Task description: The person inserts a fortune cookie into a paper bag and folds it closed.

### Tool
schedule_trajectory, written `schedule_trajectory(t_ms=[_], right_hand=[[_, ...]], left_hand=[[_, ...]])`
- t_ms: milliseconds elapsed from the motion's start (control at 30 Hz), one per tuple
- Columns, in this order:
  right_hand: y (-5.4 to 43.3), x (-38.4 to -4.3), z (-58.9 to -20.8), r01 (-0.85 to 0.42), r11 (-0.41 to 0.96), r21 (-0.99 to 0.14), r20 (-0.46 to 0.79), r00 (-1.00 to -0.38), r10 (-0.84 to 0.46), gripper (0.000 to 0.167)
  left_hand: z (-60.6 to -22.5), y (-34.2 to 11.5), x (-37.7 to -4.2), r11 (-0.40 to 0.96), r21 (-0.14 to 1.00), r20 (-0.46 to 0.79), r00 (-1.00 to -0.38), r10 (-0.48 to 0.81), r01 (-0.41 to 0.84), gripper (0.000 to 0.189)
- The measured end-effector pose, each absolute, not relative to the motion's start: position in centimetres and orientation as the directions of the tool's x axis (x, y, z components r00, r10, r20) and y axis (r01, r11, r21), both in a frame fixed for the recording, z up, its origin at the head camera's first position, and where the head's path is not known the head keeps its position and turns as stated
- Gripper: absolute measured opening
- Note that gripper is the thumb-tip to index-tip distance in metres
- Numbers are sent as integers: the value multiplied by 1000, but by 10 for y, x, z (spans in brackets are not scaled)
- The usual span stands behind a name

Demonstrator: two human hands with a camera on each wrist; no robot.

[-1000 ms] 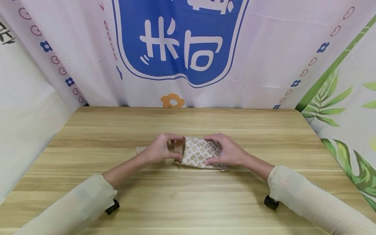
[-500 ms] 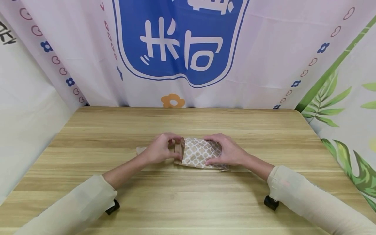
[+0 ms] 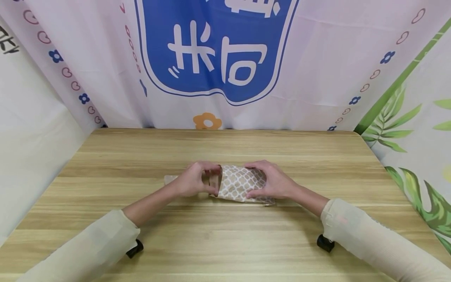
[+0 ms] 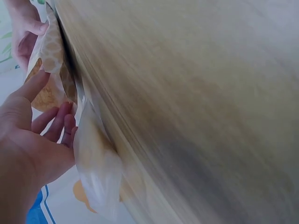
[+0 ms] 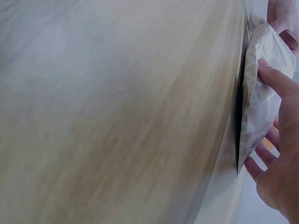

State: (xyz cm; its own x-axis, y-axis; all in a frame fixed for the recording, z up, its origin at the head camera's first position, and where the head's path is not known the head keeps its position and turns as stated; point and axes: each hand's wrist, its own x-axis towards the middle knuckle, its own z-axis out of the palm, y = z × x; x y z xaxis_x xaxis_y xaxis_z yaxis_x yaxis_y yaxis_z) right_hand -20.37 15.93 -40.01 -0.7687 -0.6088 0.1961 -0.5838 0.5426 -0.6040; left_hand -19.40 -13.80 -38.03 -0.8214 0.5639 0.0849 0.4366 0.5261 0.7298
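A paper bag with a white lattice print on brown lies flat on the table, its mouth facing left. My right hand holds it across its right part, thumb on the near side and fingers on the far side. At the mouth, my left hand has its thumb at the near edge and its fingers at the far edge, and the mouth gapes between them. In the left wrist view an orange-brown surface shows inside the mouth; I cannot tell what it is. A clear plastic bag lies beside the left hand, partly hidden by it in the head view.
The wooden table extends on all sides of the bag. A printed cloth hangs along its back edge, with pale cloth at the left and leaf-print cloth at the right. Black wrist devices sit below the sleeves.
My left fingers and thumb shift slightly at the bag's mouth, which narrows at half a second ago and gapes wider again now. The right hand and the bag's body stay in place.
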Motion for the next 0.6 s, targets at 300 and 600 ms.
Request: schedule_trajectory(t_ms=[300, 600], right_hand=[[159, -203, -400, -588, 538, -604, 205, -767, -608, 90], [159, -203, -399, -590, 533, -606, 211, -765, -608, 91]], left_hand=[[-379, -142, -196, 467, 789, 13, -771, 637, 399, 62], [-379, -143, -199, 440, 790, 12, -729, 684, 426, 54]])
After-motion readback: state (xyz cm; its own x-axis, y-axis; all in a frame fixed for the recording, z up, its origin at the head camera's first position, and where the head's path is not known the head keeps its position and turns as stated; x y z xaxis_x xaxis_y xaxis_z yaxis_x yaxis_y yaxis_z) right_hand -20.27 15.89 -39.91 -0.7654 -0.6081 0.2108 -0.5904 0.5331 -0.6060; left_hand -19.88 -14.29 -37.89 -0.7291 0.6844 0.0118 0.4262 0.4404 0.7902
